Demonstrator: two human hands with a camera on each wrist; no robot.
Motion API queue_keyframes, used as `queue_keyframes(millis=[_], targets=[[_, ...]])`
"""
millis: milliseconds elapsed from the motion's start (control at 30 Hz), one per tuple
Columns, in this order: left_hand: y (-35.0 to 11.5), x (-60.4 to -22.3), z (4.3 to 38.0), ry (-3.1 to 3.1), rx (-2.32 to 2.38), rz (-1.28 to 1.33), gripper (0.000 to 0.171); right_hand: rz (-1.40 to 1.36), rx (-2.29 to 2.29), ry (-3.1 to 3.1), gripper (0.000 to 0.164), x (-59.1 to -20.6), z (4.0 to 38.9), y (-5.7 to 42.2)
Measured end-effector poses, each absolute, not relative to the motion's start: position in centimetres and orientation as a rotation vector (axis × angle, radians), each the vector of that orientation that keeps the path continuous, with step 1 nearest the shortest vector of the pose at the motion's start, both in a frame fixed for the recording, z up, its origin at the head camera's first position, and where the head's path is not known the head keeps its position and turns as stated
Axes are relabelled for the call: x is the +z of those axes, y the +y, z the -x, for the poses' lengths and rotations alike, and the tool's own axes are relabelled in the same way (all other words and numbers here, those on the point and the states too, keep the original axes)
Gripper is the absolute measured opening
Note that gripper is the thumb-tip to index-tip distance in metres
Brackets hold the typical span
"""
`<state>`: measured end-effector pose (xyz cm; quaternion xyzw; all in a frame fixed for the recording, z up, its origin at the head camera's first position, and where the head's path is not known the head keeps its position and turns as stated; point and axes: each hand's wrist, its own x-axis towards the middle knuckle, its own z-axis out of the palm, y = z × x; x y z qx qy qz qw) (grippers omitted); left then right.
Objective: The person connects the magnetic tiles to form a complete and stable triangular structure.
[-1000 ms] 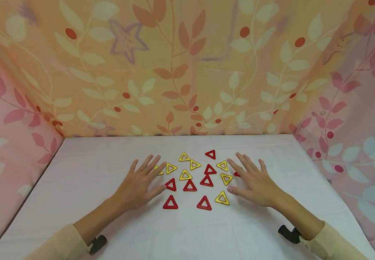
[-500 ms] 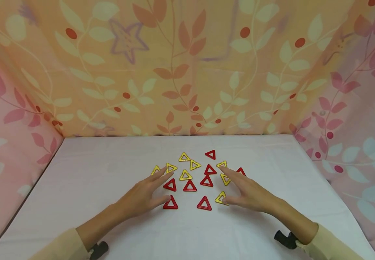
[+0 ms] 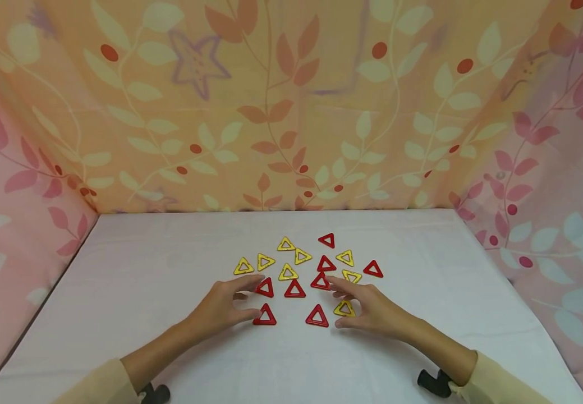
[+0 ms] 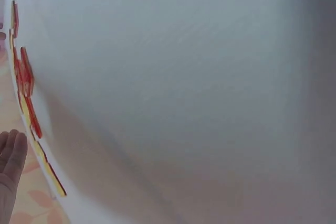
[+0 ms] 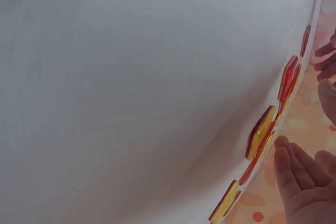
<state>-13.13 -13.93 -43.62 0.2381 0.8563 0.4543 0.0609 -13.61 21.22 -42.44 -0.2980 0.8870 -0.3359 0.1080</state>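
Several red and yellow triangle frames lie flat on the white table in the head view. My left hand point(image 3: 224, 304) hovers at the left side of the group, thumb tip overlapping a front red triangle point(image 3: 265, 315) and fingertips at another red triangle point(image 3: 265, 288). On the other side, my right hand point(image 3: 374, 310) is over a yellow triangle point(image 3: 344, 308), its index fingertip overlapping a red triangle point(image 3: 321, 281). Both hands have loosely bent fingers with nothing held. The left wrist view catches the left fingers point(image 4: 16, 153) at its edge; the right wrist view shows the right hand point(image 5: 307, 187) palm-side.
Between the hands lie a red triangle point(image 3: 295, 289) and a nearer red triangle point(image 3: 317, 316). Farther back are a yellow triangle point(image 3: 286, 244) and a red triangle point(image 3: 327, 240). White cloth covers the table point(image 3: 170, 241); a patterned curtain point(image 3: 281, 112) stands behind it.
Both hands have come lower and nearer the body, the right also moving inward to the left. Their spread fingers have bent and drawn together. The triangles stay where they were.
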Motion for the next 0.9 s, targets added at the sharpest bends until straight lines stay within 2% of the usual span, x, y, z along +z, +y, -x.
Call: queue_keyframes(millis=[167, 567, 900], targets=[[-13.8, -44.1, 13.0, 2.506, 1.412, -0.672, 0.064, 0.881, -1.015, 2.576, 0.082, -42.6, 13.6, 20.8], [-13.3, -44.7, 12.9, 2.479, 1.293, -0.635, 0.058, 0.937, -0.979, 2.508, 0.060, -43.5, 13.7, 19.9], [-13.0, -45.1, 13.0, 2.455, 1.299, -0.630, 0.059, 0.919, -0.897, 2.519, 0.056, -43.5, 13.8, 19.2]])
